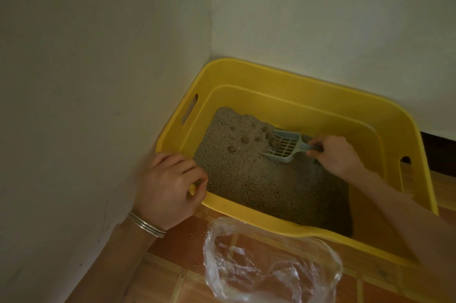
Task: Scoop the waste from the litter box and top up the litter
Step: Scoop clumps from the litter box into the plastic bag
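Against the corner where two pale walls meet, a yellow plastic litter box (283,73) is set on the tiled floor (172,275), part-filled with grey granular litter (246,172). A pale blue slotted scoop (283,148) is held by its handle in the right hand (338,154), whose grip is clenched around it; the scoop's front edge is dug into the litter among several brownish clumps (232,148) at the far left of the bed. The near left rim of the box is gripped by the left hand (170,186), fingers closed over the edge, so the box is steadied. The scoop is judged light and stiff, best taken at the handle; the clumps are likely crumbly and should be lifted gently and level, while loose granules can be expected to fall through the slots. A clear plastic bag (269,263) lies open on the floor just beside the near rim, thin and floppy, its mouth likely to collapse. The high box walls stand between scoop and bag.
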A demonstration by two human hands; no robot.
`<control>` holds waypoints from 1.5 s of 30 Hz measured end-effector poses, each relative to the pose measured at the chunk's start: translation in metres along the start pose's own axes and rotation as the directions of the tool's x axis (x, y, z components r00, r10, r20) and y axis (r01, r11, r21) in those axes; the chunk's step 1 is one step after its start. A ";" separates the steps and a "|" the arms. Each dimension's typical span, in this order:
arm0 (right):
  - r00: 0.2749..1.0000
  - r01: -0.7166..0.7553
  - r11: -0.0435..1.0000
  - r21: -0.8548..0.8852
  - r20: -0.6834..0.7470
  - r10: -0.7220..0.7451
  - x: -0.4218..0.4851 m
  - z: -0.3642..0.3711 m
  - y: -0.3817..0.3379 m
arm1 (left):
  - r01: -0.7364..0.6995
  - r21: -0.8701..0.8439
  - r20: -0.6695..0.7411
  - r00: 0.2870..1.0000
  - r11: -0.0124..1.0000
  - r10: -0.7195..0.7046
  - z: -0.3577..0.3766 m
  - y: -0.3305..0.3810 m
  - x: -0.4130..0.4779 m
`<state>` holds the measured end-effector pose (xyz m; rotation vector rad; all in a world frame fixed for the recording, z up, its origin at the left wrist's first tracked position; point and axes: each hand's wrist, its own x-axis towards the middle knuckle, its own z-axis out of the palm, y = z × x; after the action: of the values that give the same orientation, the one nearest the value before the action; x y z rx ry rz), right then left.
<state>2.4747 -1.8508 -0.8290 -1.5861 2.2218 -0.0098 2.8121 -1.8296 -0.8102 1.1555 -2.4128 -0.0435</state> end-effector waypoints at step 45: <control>0.985 0.170 0.984 0.047 0.022 -0.171 -0.021 -0.001 0.004 | 0.064 -0.020 0.029 0.998 0.998 -0.064 -0.004 0.003 -0.004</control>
<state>2.4764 -1.8307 -0.8225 -1.7366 2.0456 -0.0872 2.8131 -1.8242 -0.8077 1.2303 -2.3935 -0.1066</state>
